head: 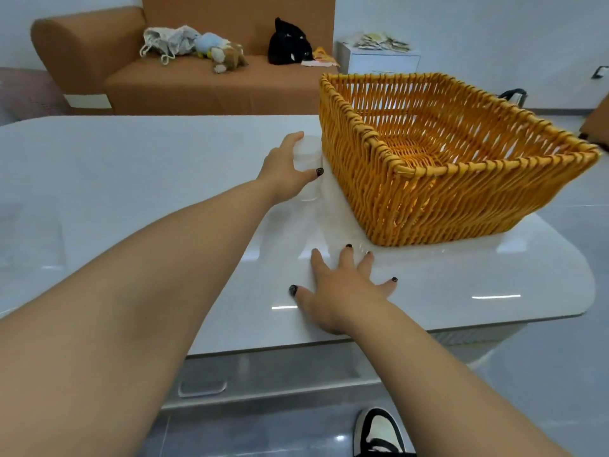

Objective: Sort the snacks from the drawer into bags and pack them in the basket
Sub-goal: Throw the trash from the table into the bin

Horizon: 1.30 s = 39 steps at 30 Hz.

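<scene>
The glossy white counter [131, 179] with rounded corners spreads out in front of me, and behind it stands a brown fabric sofa [184, 77] carrying a pale drawstring bag, soft toys and a black bag. On the counter's right part sits the large square basket [428, 179] woven of orange-yellow wicker, with nothing visible inside it. Its near corner rests on a sheet of thin, clear plastic bag film [329, 222] that runs along the counter from my left hand towards my right.

My left hand [283, 169] reaches forward and grips a translucent white roll of plastic bags [308, 156] just beside the basket's left wall, fingers and thumb curled round it. My right hand [342, 291] lies flat, fingers spread wide, pressing the near end of the film onto the counter just in front of the basket's corner.

Below the counter edge, a black-and-white sneaker [379, 430] shows on the grey floor.
</scene>
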Available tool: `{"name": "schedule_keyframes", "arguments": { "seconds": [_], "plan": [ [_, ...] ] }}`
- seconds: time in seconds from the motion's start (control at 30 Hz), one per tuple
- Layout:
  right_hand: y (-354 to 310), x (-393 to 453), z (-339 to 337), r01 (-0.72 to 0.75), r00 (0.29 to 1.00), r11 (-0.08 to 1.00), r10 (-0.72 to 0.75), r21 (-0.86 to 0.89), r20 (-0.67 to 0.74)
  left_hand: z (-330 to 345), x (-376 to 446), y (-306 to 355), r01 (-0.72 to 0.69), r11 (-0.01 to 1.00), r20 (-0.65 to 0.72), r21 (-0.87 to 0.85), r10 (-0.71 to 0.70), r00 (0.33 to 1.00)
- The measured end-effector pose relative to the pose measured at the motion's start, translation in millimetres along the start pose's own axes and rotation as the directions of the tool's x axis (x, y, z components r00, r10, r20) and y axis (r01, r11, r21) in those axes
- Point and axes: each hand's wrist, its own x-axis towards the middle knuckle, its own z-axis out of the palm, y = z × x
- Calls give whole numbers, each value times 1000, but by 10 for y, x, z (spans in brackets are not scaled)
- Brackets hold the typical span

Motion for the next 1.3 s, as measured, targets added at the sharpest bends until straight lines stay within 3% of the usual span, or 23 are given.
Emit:
{"name": "schedule_keyframes", "arguments": {
  "seconds": [0.2,0.27,0.33,0.4,0.53,0.73,1.03,1.2,1.3],
  "plan": [
    [-41,-74,4,-24,997,998,29,64,-74,-515,-708,-116,155,979,-6,-136,-157,988],
    [-77,-149,-11,34,990,986,-10,166,-144,-785,-1040,-171,185,969,-5,-166,-188,982],
    [-194,-274,-44,227,959,894,-137,386,-247,-1060,-1392,-212,216,955,7,-202,-219,976],
    [-373,-435,-67,412,903,736,-254,537,-346,-1282,-1703,-257,260,934,18,-245,-263,965],
    [-861,-819,-19,577,816,579,-380,576,-436,-1678,-2345,-363,343,797,51,-497,-368,928],
    [-1507,-1263,214,674,738,494,-472,549,-482,-2140,-3159,-477,282,719,-24,-635,-383,923],
    [-2617,-1946,770,696,684,419,-634,584,-360,-3165,-4312,-1083,335,839,-184,-428,-444,877],
    [-3239,-2323,1555,653,638,532,-770,539,-11,-3423,-5177,-1686,539,810,-235,-231,-584,777],
    [-3404,-2438,2042,616,634,596,-763,515,126,-3377,-5614,-2079,612,766,-354,-195,-637,685]
  ]
}}
